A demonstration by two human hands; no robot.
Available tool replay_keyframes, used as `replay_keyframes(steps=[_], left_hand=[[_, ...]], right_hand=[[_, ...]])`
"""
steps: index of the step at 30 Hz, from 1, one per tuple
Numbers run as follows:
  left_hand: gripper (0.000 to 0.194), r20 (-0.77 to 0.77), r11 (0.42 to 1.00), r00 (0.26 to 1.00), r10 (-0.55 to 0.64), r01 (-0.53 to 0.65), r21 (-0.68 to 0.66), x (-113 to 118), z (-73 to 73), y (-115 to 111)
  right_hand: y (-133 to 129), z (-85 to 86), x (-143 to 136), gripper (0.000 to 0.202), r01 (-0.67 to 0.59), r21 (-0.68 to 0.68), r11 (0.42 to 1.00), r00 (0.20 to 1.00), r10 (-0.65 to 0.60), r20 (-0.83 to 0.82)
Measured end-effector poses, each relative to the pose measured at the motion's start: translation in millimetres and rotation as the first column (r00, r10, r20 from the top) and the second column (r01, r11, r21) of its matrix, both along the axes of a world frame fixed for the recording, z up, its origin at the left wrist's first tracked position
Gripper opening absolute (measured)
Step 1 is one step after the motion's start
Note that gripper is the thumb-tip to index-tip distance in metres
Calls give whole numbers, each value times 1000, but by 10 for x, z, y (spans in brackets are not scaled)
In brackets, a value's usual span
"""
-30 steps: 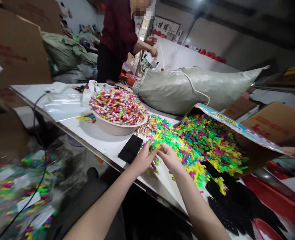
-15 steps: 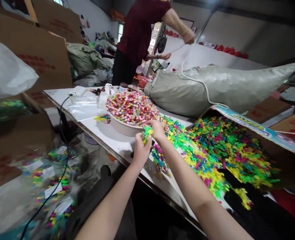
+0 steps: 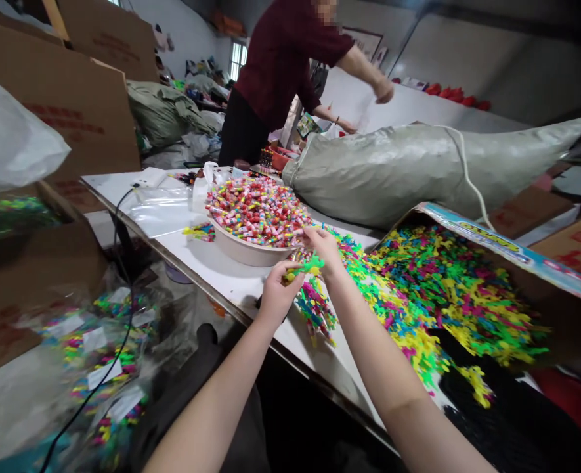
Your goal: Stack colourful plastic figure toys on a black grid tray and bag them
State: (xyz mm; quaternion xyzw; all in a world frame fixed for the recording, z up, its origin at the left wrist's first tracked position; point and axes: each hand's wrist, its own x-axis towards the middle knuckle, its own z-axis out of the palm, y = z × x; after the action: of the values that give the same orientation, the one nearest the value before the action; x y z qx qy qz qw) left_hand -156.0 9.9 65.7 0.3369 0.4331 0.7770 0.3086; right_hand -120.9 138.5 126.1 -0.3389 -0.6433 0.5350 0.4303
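Observation:
My left hand is closed on small green and yellow plastic figures, above the table's front edge. Just right of it and slightly higher, my right hand reaches by the rim of a round basin, its fingers bent; what they hold, if anything, is too small to make out. The basin is heaped with pink and red striped pieces. Beneath my hands lies a small bunch of assembled colourful pieces. Loose bright figures spread over the table to the right of my right hand.
An open box of colourful figures lies at the right. Behind it rests a large grey-green sack. A person in a dark red top stands across the table. Filled plastic bags and a black cable are at the left.
My right hand has moved slightly right and up, apart from my left hand. The green figure in my left hand has tilted sideways. The other person's arms and the white cord have shifted right.

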Motion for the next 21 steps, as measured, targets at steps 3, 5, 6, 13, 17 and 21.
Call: replay_keyframes(steps=[3, 5, 6, 13, 17, 21], left_hand=[[34, 130, 995, 988, -81, 71, 75, 19, 55, -14], [48, 231, 984, 962, -147, 118, 136, 24, 107, -39], [55, 279, 977, 943, -179, 137, 161, 23, 133, -53], [39, 471, 954, 832, -295, 231, 188, 22, 158, -79], [33, 459, 949, 830, -316, 279, 147, 48, 110, -48], [39, 453, 952, 837, -306, 262, 158, 71, 107, -29]], right_hand=[[-50, 19, 127, 13, -128, -282, 951, 964, 52, -260], [-122, 43, 267, 12, -190, -388, 902, 932, 41, -361], [-164, 60, 352, 11, -219, -432, 875, 918, 35, -395], [-428, 137, 881, 15, -379, -632, 676, 890, 78, -450], [-529, 82, 1017, 22, -398, -527, 751, 887, 167, -431], [-519, 10, 1085, 28, -350, -425, 835, 922, 226, -314]])
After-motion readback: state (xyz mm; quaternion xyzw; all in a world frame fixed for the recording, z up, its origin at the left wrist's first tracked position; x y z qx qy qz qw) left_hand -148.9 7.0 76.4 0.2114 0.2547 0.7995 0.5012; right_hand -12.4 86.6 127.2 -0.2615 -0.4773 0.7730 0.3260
